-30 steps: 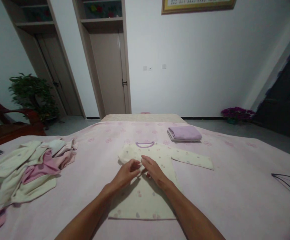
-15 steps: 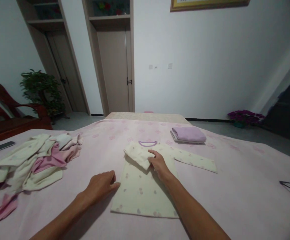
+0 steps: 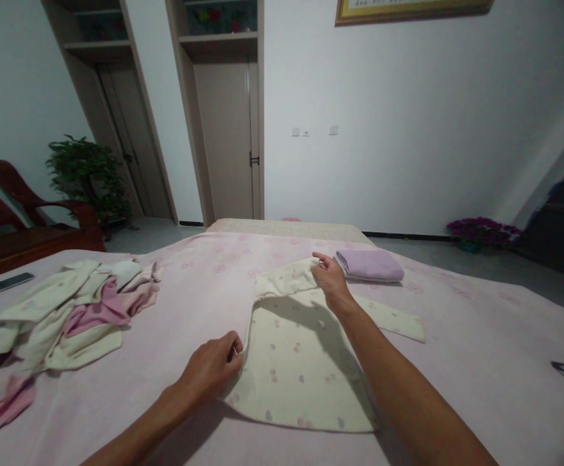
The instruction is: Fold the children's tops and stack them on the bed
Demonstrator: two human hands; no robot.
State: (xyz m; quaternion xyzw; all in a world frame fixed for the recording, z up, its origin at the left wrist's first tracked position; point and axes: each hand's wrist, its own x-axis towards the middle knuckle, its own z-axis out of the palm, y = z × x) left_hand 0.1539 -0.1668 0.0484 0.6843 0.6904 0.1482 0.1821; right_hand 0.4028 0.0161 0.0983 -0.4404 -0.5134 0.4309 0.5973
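The left hand and right hand now both grip the cream, printed fabric top, so its side edge has lifted off the pale-pink floral sheet.

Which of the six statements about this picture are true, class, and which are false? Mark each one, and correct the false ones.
1. The left hand and the right hand both hold the shirt. True.
2. The right hand grips the shirt's near hem. False: it grips the far end.
3. A pile of clothes lies left of the shirt. True.
4. Everything in that pile is cream. False: a pink garment is among it.
5. A folded purple cloth lies on the pink sheet. True.
6. The shirt lies completely flat. False: its left side is lifted.
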